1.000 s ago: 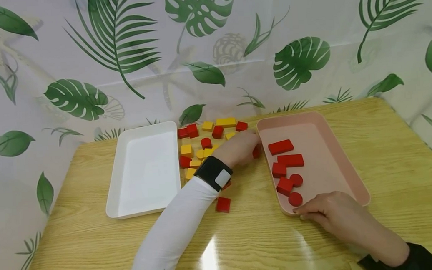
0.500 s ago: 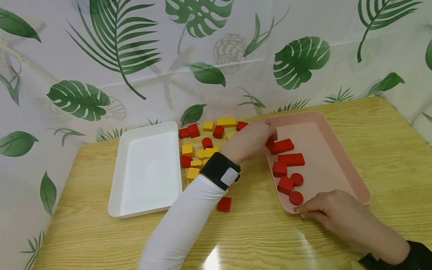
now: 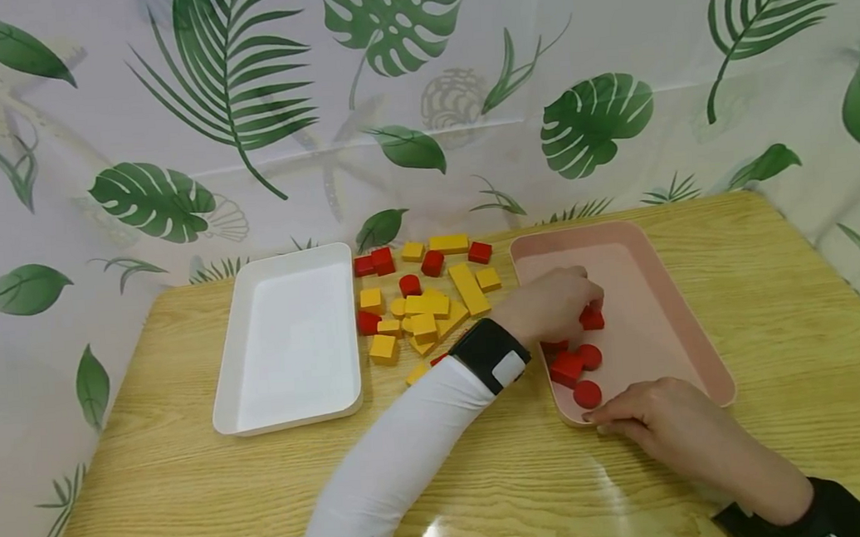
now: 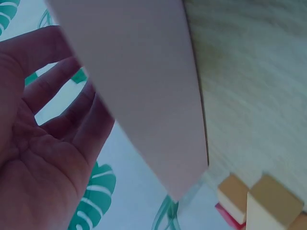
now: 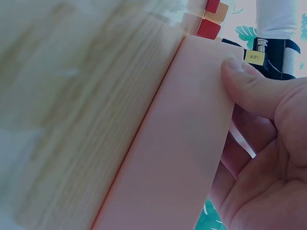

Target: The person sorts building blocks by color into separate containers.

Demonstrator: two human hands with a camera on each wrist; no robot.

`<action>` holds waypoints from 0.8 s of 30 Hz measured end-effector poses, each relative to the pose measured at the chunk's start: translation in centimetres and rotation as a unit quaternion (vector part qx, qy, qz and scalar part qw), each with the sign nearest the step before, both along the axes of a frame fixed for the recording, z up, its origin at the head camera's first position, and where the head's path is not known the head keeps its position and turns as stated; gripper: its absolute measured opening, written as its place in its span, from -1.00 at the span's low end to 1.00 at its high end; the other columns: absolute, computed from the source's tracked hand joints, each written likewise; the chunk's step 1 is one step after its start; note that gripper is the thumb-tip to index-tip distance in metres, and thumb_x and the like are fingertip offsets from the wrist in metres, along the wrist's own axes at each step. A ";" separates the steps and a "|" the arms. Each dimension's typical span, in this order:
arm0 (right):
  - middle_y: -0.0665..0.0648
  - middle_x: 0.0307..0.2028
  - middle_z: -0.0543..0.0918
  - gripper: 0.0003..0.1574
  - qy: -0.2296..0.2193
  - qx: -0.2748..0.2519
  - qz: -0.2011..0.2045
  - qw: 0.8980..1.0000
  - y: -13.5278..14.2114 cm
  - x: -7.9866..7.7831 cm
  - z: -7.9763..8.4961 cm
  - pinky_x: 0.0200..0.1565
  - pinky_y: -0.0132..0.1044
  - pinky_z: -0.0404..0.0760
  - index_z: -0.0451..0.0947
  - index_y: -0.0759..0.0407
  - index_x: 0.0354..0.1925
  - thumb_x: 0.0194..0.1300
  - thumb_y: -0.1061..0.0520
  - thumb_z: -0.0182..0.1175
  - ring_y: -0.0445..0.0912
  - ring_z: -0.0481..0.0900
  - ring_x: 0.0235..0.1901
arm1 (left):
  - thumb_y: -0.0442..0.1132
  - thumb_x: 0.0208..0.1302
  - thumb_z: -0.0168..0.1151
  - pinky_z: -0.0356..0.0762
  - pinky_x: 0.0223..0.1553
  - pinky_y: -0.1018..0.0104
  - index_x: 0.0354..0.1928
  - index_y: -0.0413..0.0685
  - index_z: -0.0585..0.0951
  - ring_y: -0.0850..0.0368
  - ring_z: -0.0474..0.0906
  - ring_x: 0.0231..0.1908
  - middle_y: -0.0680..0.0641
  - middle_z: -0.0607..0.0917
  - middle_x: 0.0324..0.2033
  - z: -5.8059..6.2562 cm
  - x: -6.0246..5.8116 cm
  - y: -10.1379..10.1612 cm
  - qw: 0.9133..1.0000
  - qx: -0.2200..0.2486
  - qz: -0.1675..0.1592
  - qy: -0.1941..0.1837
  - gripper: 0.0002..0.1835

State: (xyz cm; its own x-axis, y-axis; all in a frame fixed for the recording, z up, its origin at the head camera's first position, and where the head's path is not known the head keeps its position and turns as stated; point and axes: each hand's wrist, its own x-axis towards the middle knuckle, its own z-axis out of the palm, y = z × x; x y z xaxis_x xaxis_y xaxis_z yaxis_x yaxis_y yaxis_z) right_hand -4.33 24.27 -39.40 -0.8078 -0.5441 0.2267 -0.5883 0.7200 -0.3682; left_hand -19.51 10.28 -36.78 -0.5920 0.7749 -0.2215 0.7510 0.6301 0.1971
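Note:
Over the pink tray (image 3: 668, 302), my left hand (image 3: 552, 303) reaches with curled fingers and holds a red block (image 3: 592, 315) low over the tray floor. In the left wrist view the tray wall hides the fingertips of that left hand (image 4: 43, 148). My right hand (image 3: 669, 426) pinches the tray's near rim; its thumb (image 5: 235, 64) presses the outer wall in the right wrist view. A red cube (image 3: 567, 369) and red round blocks (image 3: 588, 394) lie along the tray's left side. My left hand covers other red blocks there.
Left of the pink tray, a pile of yellow blocks (image 3: 427, 304) and red blocks (image 3: 433, 262) is spread on the wooden table (image 3: 192, 501). A white tray (image 3: 296, 340) stands to its left. Behind hangs a leaf-patterned cloth (image 3: 467, 149).
My left hand has moved right from the block pile, over the tray's left wall and into the tray with a red block. The right hand has stayed on the near rim.

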 end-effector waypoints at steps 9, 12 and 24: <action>-0.30 -0.36 0.61 -0.72 0.002 -0.005 0.003 1.000 0.0 -0.1 0.0 -0.31 -0.31 0.54 0.67 -0.22 -0.32 -0.07 0.11 0.34 -0.35 0.55 -0.34 | -0.03 0.11 0.23 0.30 -0.29 0.57 -0.02 0.20 0.51 0.28 0.33 -0.24 0.12 0.40 -0.21 -0.2 -0.3 -0.3 1.000 0.023 0.007 0.009 -0.65; -0.30 -0.35 0.61 -0.73 -0.004 -0.003 0.003 1.000 0.0 -0.1 0.0 -0.30 -0.31 0.54 0.67 -0.22 -0.31 -0.06 0.12 0.34 -0.35 0.55 -0.34 | 0.01 0.17 0.16 0.29 -0.25 0.56 0.03 0.16 0.51 0.27 0.34 -0.21 0.10 0.43 -0.14 0.3 -1.6 -1.5 0.998 0.057 0.015 0.013 -0.62; -0.31 -0.36 0.60 -0.74 -0.001 0.003 -0.003 1.000 0.0 0.0 -0.2 -0.30 -0.31 0.54 0.67 -0.21 -0.32 -0.07 0.09 0.35 -0.36 0.55 -0.34 | -0.05 0.10 0.22 0.26 -0.01 0.40 0.10 0.20 0.48 0.07 0.20 0.05 0.04 0.36 0.12 1.7 -8.2 -8.1 0.988 0.041 0.123 0.084 -0.55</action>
State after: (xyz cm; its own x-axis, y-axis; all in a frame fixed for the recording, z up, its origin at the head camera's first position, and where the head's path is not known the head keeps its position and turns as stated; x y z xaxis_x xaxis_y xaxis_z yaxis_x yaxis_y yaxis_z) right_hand -4.28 24.28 -39.59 -0.8119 -0.5401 0.2214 -0.5826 0.7258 -0.3658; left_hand -27.66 2.15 -35.06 -0.7884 0.6134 -0.0465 0.6029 0.7854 0.1401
